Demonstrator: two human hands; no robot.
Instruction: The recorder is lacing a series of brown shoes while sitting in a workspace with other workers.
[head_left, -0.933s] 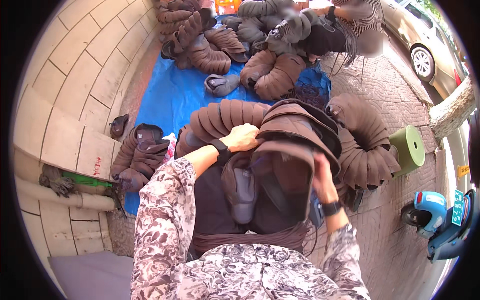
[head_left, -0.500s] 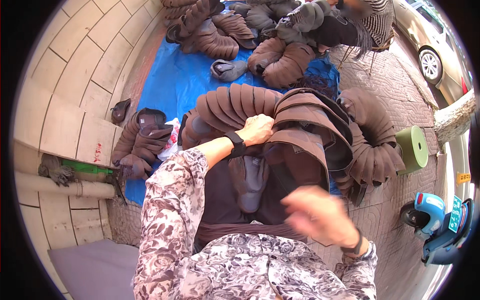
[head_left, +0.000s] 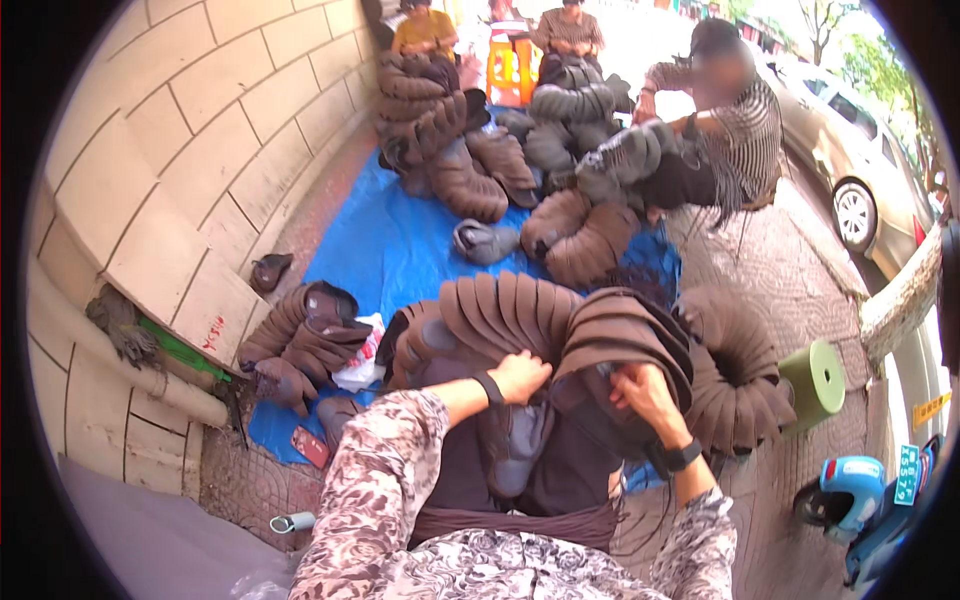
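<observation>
A long curved stack of nested brown caps (head_left: pixel 520 310) lies across my lap, ending in a larger brown cap (head_left: pixel 625 335) on top. My left hand (head_left: pixel 520 376), with a dark wristband, presses closed on the stack just left of that top cap. Fingers of my right hand (head_left: pixel 642 392), a black watch on its wrist, curl under the top cap's brim. A grey cap piece (head_left: pixel 520 450) hangs below between my arms. Both sleeves are patterned grey and white.
A blue tarp (head_left: pixel 400 240) holds more brown and grey cap stacks (head_left: pixel 440 150). A person in a striped shirt (head_left: pixel 735 140) sits far right. A green roll (head_left: pixel 815 378), blue scooter (head_left: pixel 855 500) and car (head_left: pixel 860 150) are right. A tiled wall (head_left: pixel 180 180) is left.
My right hand rose from low over my lap up to the top cap's brim. My left hand stayed on the stack. The view tilted upward.
</observation>
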